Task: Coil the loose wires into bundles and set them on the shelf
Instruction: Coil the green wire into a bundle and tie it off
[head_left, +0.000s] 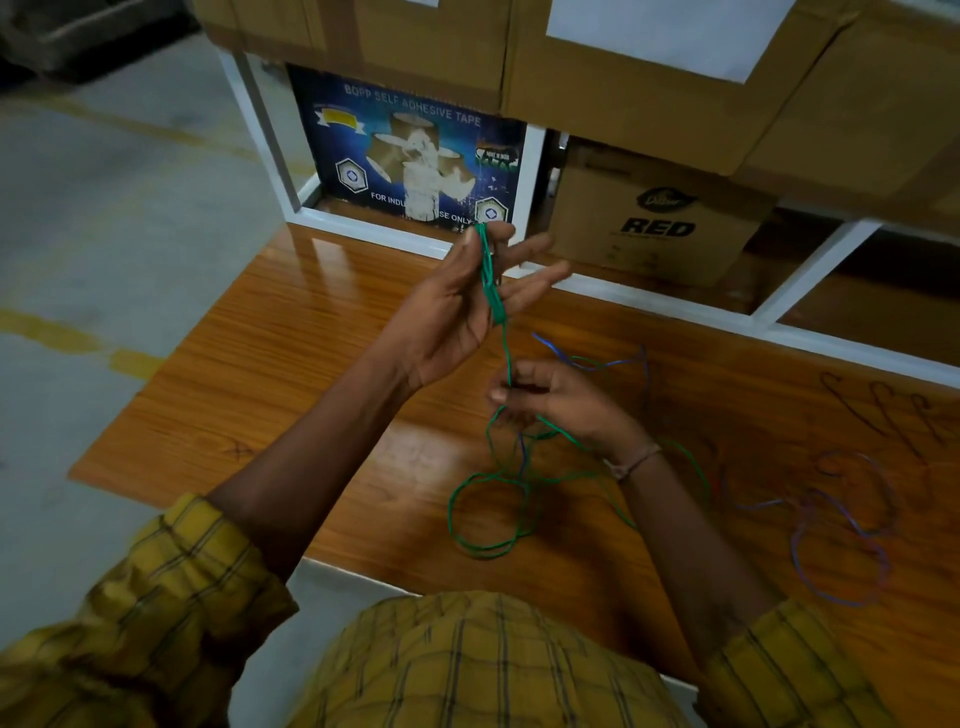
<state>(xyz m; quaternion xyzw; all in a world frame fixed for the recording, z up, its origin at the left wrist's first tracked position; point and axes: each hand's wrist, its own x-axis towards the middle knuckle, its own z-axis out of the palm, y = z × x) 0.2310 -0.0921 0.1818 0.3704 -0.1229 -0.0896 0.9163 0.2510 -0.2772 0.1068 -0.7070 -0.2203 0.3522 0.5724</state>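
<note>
The left hand (457, 306) holds a small started coil of green wire (491, 280), fingers partly spread. The right hand (561, 400) pinches its loose part, most lying on the worktop (291, 364). Blue wire (841, 545), right, lies uncoiled; nothing shelved yet.

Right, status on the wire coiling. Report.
Left hand holds small green coil. Right hand feeds green wire. Blue wire loose on wooden board, tangled with green.

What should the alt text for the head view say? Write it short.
A person's left hand holds a small coil of thin green wire raised while the right hand pinches its trailing length above a glossy wooden surface. Loose green loops and a thin blue-purple wire lie there before cardboard boxes.
</note>
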